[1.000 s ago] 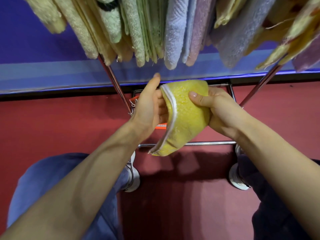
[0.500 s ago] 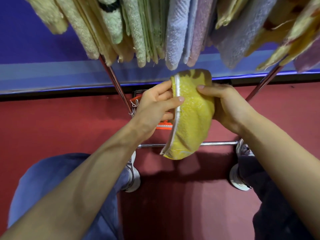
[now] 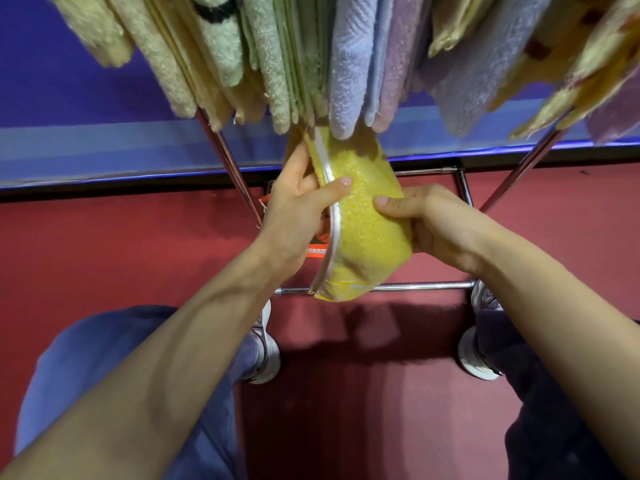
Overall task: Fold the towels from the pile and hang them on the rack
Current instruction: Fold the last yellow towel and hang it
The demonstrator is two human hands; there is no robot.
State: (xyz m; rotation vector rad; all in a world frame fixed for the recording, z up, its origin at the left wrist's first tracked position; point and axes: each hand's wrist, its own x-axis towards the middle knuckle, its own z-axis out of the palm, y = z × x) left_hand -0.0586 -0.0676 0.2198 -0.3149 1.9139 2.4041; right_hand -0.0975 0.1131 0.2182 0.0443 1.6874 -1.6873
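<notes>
Left grip (image 3: 298,206) pinches the folded yellow towel (image 3: 363,237), thumb across its white-trimmed edge; right grip (image 3: 436,226) clasps the opposite side. The towel stands upright, its top just under the hung towels (image 3: 349,64) on the rack (image 3: 228,161).

Indoor room, exact kind unclear, laundry-like: chrome rack (image 3: 227,161) packed with hanging towels (image 3: 349,64), red carpet (image 3: 104,244) under the rack, blue-purple panel (image 3: 69,98) standing just behind the rack.
</notes>
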